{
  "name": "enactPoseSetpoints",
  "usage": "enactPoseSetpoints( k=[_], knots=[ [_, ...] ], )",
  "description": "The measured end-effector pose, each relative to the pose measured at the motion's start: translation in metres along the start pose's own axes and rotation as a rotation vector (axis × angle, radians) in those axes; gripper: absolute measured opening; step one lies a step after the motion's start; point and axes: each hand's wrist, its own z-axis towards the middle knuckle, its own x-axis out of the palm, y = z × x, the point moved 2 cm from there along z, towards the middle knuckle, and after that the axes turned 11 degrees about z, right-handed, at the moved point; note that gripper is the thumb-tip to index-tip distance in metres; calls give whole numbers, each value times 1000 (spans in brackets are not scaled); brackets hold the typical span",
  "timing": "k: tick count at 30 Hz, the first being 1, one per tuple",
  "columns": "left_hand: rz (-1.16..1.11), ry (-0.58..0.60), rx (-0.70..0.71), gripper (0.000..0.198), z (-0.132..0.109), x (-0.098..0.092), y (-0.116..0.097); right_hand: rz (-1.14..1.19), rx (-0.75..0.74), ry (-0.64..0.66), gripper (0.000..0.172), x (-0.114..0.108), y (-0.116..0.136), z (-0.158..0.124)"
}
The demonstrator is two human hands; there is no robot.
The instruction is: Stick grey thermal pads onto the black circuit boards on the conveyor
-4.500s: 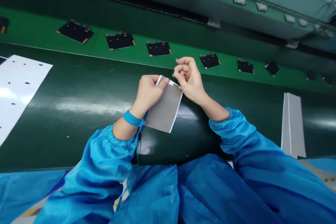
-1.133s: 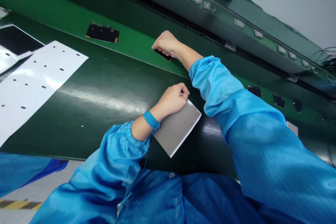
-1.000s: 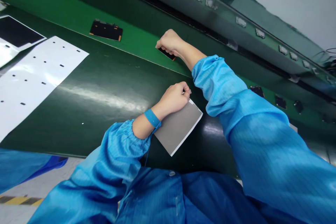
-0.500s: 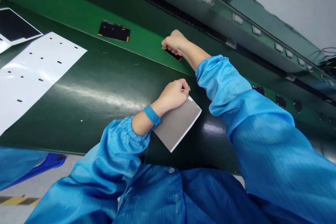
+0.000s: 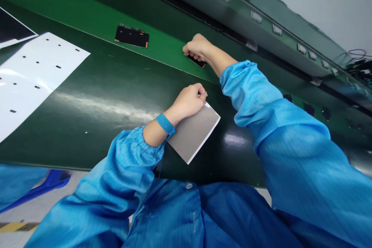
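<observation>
My left hand point(image 5: 190, 100), with a blue wrist strap point(image 5: 165, 124), is closed in a pinch over a grey sheet point(image 5: 194, 133) with white edges lying on the dark bench. A small pale tab point(image 5: 206, 94) sticks out at its fingertips; what it belongs to is hidden. Farther forward, my right hand point(image 5: 198, 48) is closed at the upper edge of a thin black panel point(image 5: 196, 61) on the green strip. The fingers cover much of that panel. To its left, another black panel point(image 5: 132, 36) with orange corners lies on the same strip.
A large white sheet point(image 5: 43, 73) with small dark slots covers the left of the bench point(image 5: 116, 104). Beyond it is a black sheet with a white border point(image 5: 14, 27). Several dark pieces point(image 5: 309, 108) lie along the green strip point(image 5: 165, 52) at right. A long ledge rises behind.
The other black panel has shifted right along the strip relative to the bench. My right hand and its panel have moved right too. The left hand keeps its pinch; the view has shifted slightly.
</observation>
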Motion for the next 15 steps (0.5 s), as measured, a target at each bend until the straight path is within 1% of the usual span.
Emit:
enactPoseSetpoints(
  k=[4,7,10,15],
  knots=[
    [-5,-3,3,11,1,0,1,53,-31,24,35,-8,-11,2],
    [-4,-5,2,11,2,1,2,55,-20,53,39,-14,-18,1],
    [-2,-10,5,11,2,2,3,42,-13,51,38,-17,-23,2],
    [6,-14,7,10,2,1,4,19,-2,3,34,-21,-30,1]
  ],
)
